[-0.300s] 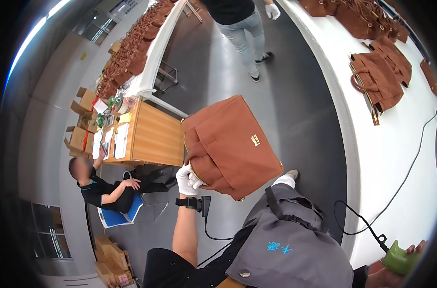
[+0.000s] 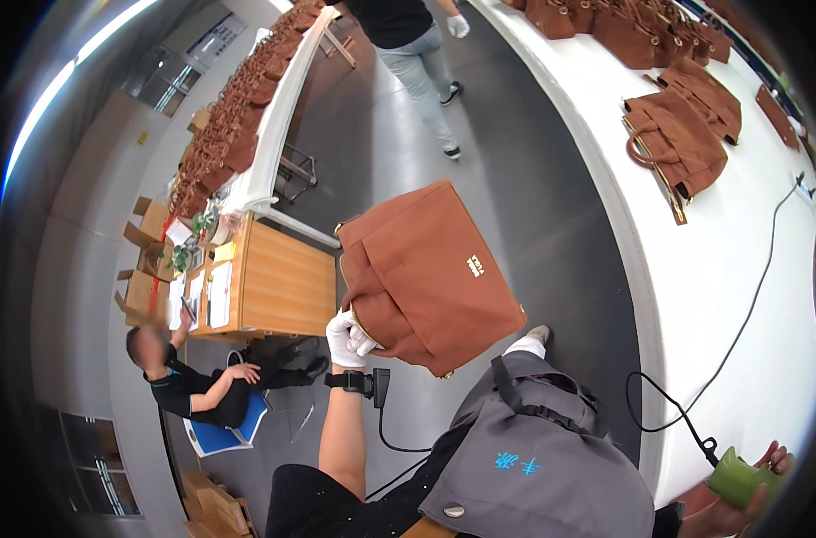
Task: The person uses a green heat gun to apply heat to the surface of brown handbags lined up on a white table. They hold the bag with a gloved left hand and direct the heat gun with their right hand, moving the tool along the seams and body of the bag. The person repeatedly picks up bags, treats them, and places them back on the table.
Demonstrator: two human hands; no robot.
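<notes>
A brown handbag (image 2: 444, 278) with gold lettering and gold trim hangs out in front of me, tilted, its handles toward my left hand. My left hand (image 2: 347, 341), in a white glove with a black band at the wrist, is closed around the bag's handle side; the bag hides part of the fingers. At the lower right edge, my bare right hand (image 2: 770, 473) is wrapped round a green corded tool (image 2: 736, 477). The picture's rim cuts off part of that tool, so its exact kind does not show.
A white table (image 2: 695, 296) on the right bears brown bags (image 2: 678, 143) and the tool's black cord (image 2: 755, 318). On the left are a wooden desk (image 2: 287, 282), a seated person (image 2: 202, 390) and a long row of bags (image 2: 228, 134). Another person (image 2: 408, 63) is on the aisle floor.
My view has shifted slightly, so the right table and its bags sit further left. The green tool appears a little higher and further left. My left hand still holds the handbag.
</notes>
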